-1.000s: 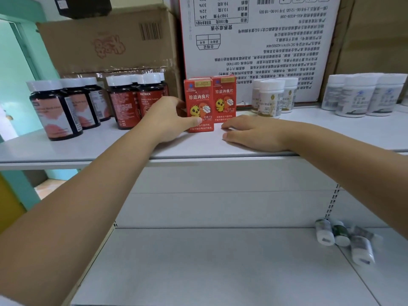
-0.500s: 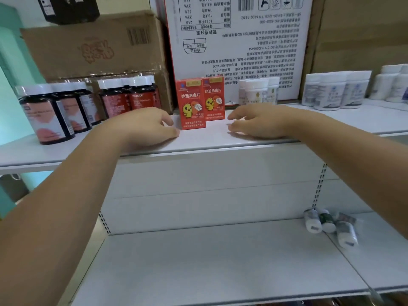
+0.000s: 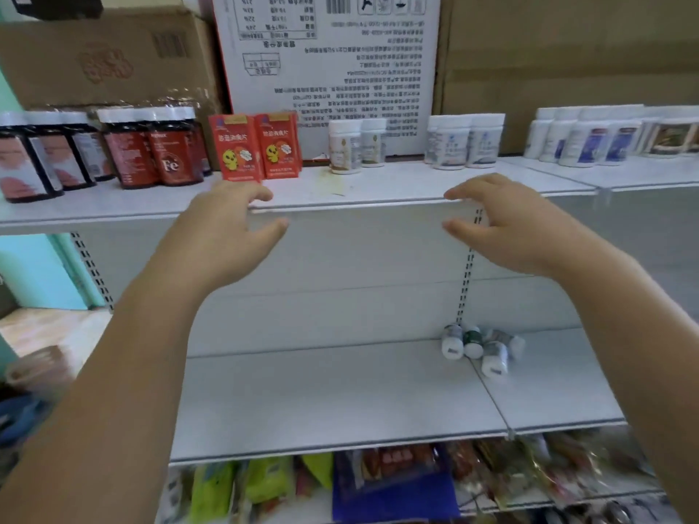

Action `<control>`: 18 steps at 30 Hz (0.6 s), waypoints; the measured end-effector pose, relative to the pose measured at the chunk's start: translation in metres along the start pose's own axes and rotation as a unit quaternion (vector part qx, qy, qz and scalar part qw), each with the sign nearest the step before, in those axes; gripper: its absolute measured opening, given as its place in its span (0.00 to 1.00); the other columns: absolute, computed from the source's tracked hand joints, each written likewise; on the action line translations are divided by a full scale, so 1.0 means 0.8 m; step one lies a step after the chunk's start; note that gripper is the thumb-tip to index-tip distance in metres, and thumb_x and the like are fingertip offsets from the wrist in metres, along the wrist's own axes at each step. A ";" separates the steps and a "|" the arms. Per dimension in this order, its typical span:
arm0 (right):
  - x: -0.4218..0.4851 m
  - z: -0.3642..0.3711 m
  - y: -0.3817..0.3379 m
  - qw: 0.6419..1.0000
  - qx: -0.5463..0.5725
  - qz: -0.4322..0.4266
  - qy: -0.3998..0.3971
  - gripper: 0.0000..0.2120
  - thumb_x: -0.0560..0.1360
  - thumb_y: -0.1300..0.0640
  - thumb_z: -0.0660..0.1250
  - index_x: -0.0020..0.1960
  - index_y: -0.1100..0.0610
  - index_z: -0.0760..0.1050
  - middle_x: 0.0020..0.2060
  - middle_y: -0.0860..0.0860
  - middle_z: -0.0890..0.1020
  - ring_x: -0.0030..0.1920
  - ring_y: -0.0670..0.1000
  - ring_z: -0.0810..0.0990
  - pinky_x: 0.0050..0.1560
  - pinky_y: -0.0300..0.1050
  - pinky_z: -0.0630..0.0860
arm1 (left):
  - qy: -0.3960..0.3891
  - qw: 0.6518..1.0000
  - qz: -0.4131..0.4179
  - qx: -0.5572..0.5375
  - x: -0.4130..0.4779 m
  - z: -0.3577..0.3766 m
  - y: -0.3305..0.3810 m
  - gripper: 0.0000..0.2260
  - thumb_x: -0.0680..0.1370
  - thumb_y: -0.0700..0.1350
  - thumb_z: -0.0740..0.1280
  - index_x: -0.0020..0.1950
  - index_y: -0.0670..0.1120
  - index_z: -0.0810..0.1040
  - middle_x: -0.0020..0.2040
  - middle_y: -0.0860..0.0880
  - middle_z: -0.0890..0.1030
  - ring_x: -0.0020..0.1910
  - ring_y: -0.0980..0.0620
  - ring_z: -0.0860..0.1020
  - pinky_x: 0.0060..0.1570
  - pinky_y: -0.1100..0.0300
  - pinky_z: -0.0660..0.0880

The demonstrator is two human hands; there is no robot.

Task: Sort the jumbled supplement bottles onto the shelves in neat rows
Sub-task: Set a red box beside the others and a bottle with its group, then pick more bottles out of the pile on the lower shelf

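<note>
Left hand [image 3: 227, 240] and right hand [image 3: 510, 232] are hovering before the front of the upper shelf [image 3: 378, 191], fingers loosely curved and apart, holding nothing. Two red boxes [image 3: 257, 145] are standing upright on it between dark bottles [image 3: 151, 153] and white bottles [image 3: 355, 145]; jumbled small bottles [image 3: 476, 346] are lying on the lower shelf [image 3: 321, 391].

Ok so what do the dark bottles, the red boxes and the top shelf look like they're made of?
Dark bottles: glossy dark glass or plastic, can't tell which; light glints on their sides. Red boxes: printed cardboard, by the flat faces and crisp folded edges. Top shelf: probably painted sheet metal, matte pale grey, with a thin bent front lip.
</note>
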State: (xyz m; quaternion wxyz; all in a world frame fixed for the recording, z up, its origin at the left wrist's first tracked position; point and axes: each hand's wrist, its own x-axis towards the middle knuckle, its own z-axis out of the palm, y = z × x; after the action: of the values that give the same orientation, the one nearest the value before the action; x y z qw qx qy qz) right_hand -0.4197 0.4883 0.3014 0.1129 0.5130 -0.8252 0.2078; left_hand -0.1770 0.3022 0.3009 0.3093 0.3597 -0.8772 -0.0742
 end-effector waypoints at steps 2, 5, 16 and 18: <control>-0.043 0.001 0.030 1.000 0.004 0.012 -0.003 0.26 0.77 0.40 0.59 0.72 0.48 0.66 0.71 0.50 0.69 0.65 0.54 0.72 0.67 0.56 0.68 | 0.014 1.000 -0.012 -0.021 -0.032 0.023 0.026 0.20 0.78 0.55 0.65 0.68 0.51 0.74 0.69 0.48 0.73 0.68 0.46 0.70 0.64 0.51 0.67; -0.106 0.013 0.076 0.999 0.014 0.037 -0.029 0.27 0.76 0.40 0.57 0.72 0.48 0.66 0.71 0.51 0.69 0.69 0.55 0.68 0.69 0.58 0.66 | -0.014 0.998 -0.035 -0.057 -0.073 0.073 0.059 0.19 0.78 0.54 0.66 0.68 0.50 0.75 0.67 0.47 0.75 0.67 0.47 0.71 0.63 0.53 0.67; -0.237 0.131 0.219 0.950 0.208 0.228 -0.051 0.21 0.79 0.50 0.62 0.71 0.51 0.68 0.69 0.50 0.72 0.68 0.51 0.70 0.61 0.42 0.64 | -0.153 0.966 -0.128 -0.167 -0.140 0.288 0.120 0.18 0.78 0.50 0.67 0.67 0.47 0.74 0.65 0.47 0.76 0.64 0.47 0.74 0.64 0.54 0.69; -0.232 0.155 0.244 0.937 0.225 0.259 -0.057 0.20 0.79 0.50 0.62 0.71 0.51 0.68 0.68 0.49 0.72 0.66 0.49 0.71 0.61 0.44 0.66 | -0.179 0.958 -0.143 -0.172 -0.129 0.327 0.122 0.18 0.79 0.49 0.67 0.67 0.46 0.74 0.65 0.47 0.76 0.63 0.47 0.74 0.62 0.55 0.68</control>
State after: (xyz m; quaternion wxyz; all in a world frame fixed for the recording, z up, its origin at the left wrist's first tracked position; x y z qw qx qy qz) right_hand -0.5073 0.6555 0.0725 -0.1107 0.3043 -0.8661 0.3808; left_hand -0.3337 0.4193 0.0762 0.1910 0.4037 -0.8315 -0.3305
